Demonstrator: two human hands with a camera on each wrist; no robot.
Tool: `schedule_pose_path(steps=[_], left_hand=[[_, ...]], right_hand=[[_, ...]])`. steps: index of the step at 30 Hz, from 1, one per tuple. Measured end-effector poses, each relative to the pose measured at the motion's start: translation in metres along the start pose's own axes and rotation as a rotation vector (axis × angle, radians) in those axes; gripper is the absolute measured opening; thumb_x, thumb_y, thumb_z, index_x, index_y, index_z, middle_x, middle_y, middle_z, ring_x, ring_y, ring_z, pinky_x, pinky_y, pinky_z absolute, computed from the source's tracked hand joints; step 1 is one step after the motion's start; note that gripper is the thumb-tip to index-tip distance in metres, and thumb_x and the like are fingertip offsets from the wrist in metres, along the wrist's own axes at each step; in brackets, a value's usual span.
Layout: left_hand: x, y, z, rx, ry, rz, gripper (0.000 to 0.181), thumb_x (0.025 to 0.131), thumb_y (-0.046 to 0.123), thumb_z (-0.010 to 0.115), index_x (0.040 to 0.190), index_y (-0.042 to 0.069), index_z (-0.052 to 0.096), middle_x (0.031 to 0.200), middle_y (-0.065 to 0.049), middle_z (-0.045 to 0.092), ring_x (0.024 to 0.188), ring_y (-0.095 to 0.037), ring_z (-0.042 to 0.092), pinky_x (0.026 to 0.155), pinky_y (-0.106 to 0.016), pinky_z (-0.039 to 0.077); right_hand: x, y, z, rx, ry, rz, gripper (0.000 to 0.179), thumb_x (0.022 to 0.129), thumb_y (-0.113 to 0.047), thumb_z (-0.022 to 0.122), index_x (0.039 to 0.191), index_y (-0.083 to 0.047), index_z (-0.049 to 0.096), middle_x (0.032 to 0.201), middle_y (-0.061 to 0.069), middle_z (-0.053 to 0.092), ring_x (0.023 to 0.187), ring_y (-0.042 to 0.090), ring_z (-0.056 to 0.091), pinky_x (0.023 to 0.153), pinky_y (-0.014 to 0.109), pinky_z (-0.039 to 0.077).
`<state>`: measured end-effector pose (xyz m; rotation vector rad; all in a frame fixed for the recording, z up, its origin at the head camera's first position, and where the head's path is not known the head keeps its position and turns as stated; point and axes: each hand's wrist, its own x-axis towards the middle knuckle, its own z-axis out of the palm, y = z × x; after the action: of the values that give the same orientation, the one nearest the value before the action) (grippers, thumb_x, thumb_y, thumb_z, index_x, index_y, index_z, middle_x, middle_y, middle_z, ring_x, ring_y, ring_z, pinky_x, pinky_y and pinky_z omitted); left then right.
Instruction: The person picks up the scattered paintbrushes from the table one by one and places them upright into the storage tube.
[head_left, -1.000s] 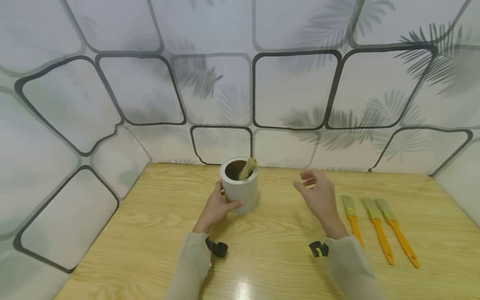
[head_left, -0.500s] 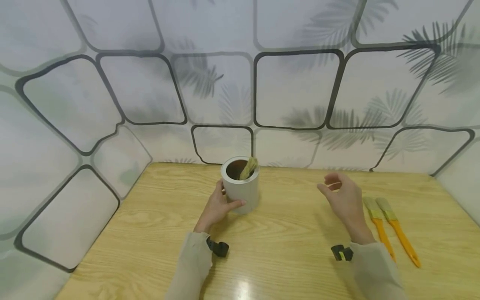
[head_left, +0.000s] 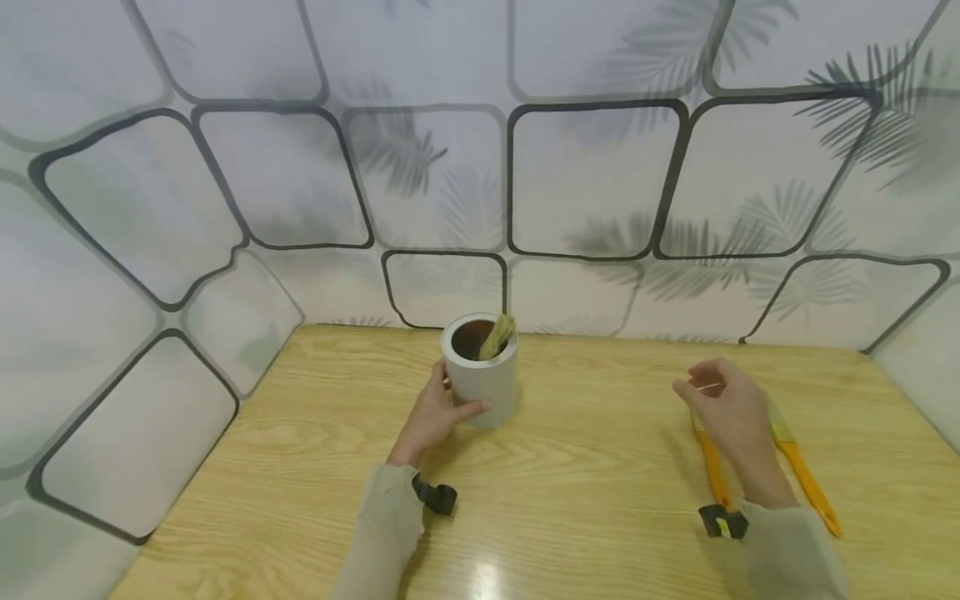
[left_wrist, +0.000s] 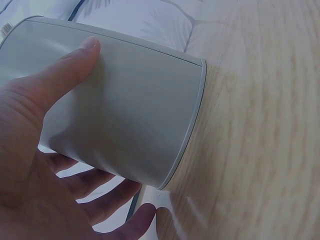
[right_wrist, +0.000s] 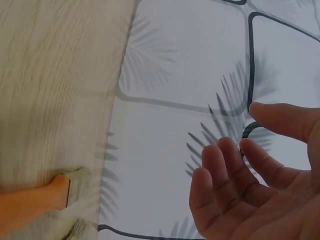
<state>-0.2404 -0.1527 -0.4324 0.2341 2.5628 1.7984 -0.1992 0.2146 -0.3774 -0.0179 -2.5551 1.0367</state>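
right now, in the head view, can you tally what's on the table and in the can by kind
Can: 1
Brushes: 2 visible; the right hand may hide more
Tan piece in the can, kind unclear: 1
Total: 4 visible

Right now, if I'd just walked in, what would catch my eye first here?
Probably the pale can near the back of the table, gripped by the left hand, with a straw-coloured tuft poking from its mouth. Next, over to the right, an orange handle and another orange handle show either side of the right hand. Behind everything, the wall has bold dark outlines.
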Motion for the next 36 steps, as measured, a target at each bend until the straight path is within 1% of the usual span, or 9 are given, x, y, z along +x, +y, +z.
schedule_pose_path(steps=[6, 10, 12, 16, 18, 23, 26, 32, 36], left_hand=[[-0.001, 0.001, -0.001, 0.000, -0.010, -0.006, 0.096, 0.087, 0.012, 0.083, 0.159, 0.001, 0.021, 0.152, -0.027, 0.038, 0.138, -0.049, 0.038, 0.109, -0.065, 0.036], [-0.002, 0.001, -0.002, -0.004, 0.000, -0.018, 0.096, 0.086, 0.011, 0.083, 0.159, 0.001, 0.021, 0.152, -0.027, 0.038, 0.138, -0.049, 0.038, 0.109, -0.064, 0.036], [-0.002, 0.001, -0.002, -0.008, 0.003, -0.025, 0.096, 0.086, 0.011, 0.083, 0.159, 0.001, 0.021, 0.153, -0.027, 0.038, 0.138, -0.050, 0.038, 0.109, -0.065, 0.035], [-0.003, -0.001, -0.001, -0.012, -0.005, -0.026, 0.096, 0.086, 0.011, 0.083, 0.158, 0.001, 0.021, 0.153, -0.028, 0.037, 0.139, -0.050, 0.038, 0.109, -0.065, 0.035], [-0.003, 0.000, 0.000, -0.012, -0.005, -0.019, 0.096, 0.086, 0.011, 0.083, 0.158, 0.001, 0.022, 0.153, -0.028, 0.038, 0.139, -0.049, 0.038, 0.109, -0.065, 0.035], [-0.002, 0.000, 0.001, -0.020, 0.002, 0.000, 0.096, 0.086, 0.011, 0.084, 0.159, 0.002, 0.022, 0.152, -0.028, 0.038, 0.138, -0.049, 0.038, 0.109, -0.065, 0.035], [-0.002, 0.000, 0.001, -0.020, 0.002, 0.000, 0.096, 0.086, 0.011, 0.084, 0.159, 0.002, 0.022, 0.153, -0.028, 0.038, 0.138, -0.049, 0.038, 0.109, -0.065, 0.035], [-0.001, 0.001, 0.001, -0.008, 0.002, -0.006, 0.096, 0.086, 0.012, 0.084, 0.159, 0.002, 0.022, 0.153, -0.027, 0.038, 0.139, -0.049, 0.038, 0.109, -0.065, 0.035], [-0.001, 0.000, 0.000, 0.000, 0.003, -0.005, 0.096, 0.086, 0.012, 0.084, 0.159, 0.002, 0.022, 0.153, -0.027, 0.039, 0.138, -0.049, 0.039, 0.109, -0.065, 0.036]], right_hand=[[-0.002, 0.010, -0.007, -0.039, -0.031, 0.035, 0.028, 0.095, -0.014, 0.071, 0.109, 0.010, 0.063, 0.098, 0.025, 0.068, 0.086, 0.040, 0.065, 0.059, 0.023, 0.048], [-0.001, 0.018, -0.009, -0.076, -0.074, 0.061, 0.035, 0.096, -0.019, 0.071, 0.110, 0.012, 0.062, 0.098, 0.026, 0.068, 0.089, 0.043, 0.065, 0.061, 0.032, 0.050], [-0.001, 0.022, -0.010, -0.096, -0.098, 0.064, 0.036, 0.096, -0.020, 0.071, 0.109, 0.013, 0.061, 0.096, 0.026, 0.068, 0.086, 0.042, 0.065, 0.061, 0.035, 0.051], [-0.003, 0.030, -0.011, -0.128, -0.136, 0.073, 0.037, 0.097, -0.022, 0.068, 0.107, 0.014, 0.061, 0.096, 0.028, 0.067, 0.081, 0.040, 0.064, 0.061, 0.037, 0.051], [-0.003, 0.033, -0.011, -0.138, -0.153, 0.085, 0.039, 0.098, -0.023, 0.067, 0.108, 0.014, 0.061, 0.097, 0.029, 0.067, 0.081, 0.040, 0.064, 0.061, 0.038, 0.051], [0.001, 0.039, -0.014, -0.166, -0.220, 0.114, 0.043, 0.100, -0.025, 0.064, 0.111, 0.016, 0.058, 0.100, 0.032, 0.065, 0.084, 0.042, 0.064, 0.065, 0.046, 0.054], [0.004, 0.043, -0.015, -0.190, -0.255, 0.120, 0.044, 0.100, -0.025, 0.064, 0.110, 0.018, 0.058, 0.099, 0.032, 0.065, 0.080, 0.039, 0.065, 0.064, 0.047, 0.054], [0.007, 0.054, -0.013, -0.184, -0.307, 0.129, 0.044, 0.096, -0.020, 0.065, 0.110, 0.021, 0.057, 0.098, 0.034, 0.066, 0.060, 0.023, 0.067, 0.057, 0.038, 0.055], [0.009, 0.059, -0.011, -0.195, -0.338, 0.127, 0.045, 0.094, -0.020, 0.067, 0.109, 0.022, 0.057, 0.097, 0.035, 0.066, 0.060, 0.021, 0.067, 0.058, 0.040, 0.056]])
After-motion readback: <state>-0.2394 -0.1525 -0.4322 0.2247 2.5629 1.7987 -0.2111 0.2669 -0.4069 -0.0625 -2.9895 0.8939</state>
